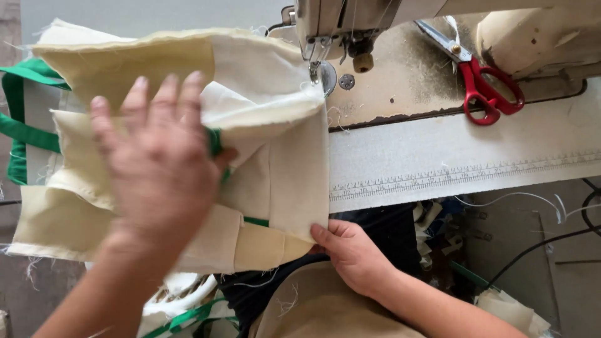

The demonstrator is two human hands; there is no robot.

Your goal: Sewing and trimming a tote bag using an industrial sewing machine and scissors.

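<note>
While the left hand (156, 163) lies spread flat w/ fingers wide on top of the cloth (263, 125), it grips nothing, just presses down; it's motion-blurred, so exact contact is hard to read. Cloth is a cream, canvas-like bag piece, folded in several layers, w/ a green strap (19, 119) looping out at the far left and a bit of green showing btwn layers near the thumb. It sits on the table (438, 156), left of the needle, top corner reaching just under the presser foot (316, 62) of the sewing machine (350, 19).

Handling, by my judgement: light, soft, floppy, not fragile; layers will slide on each other and raw edges fray (loose threads show). Best hold looks like a flat palm on top plus a pinch at a folded edge or corner, not the strap.

Right hand (354, 253) is at the lower right corner of the cloth, fingers curled, thumb against the edge; it seems to pinch that corner from beneath, but the hold itself is hidden.

Farther right: a printed ruler strip runs along the table front, and red-handled scissors (482, 81) lie shut on the machine bed, well apart from both hands.

Containers: none clearly seen. A white slatted thing (181, 294) below the table, lower left, may be a basket or chair; can't tell, contents not visible. Cables & cream scraps (510, 310) lie lower right.
</note>
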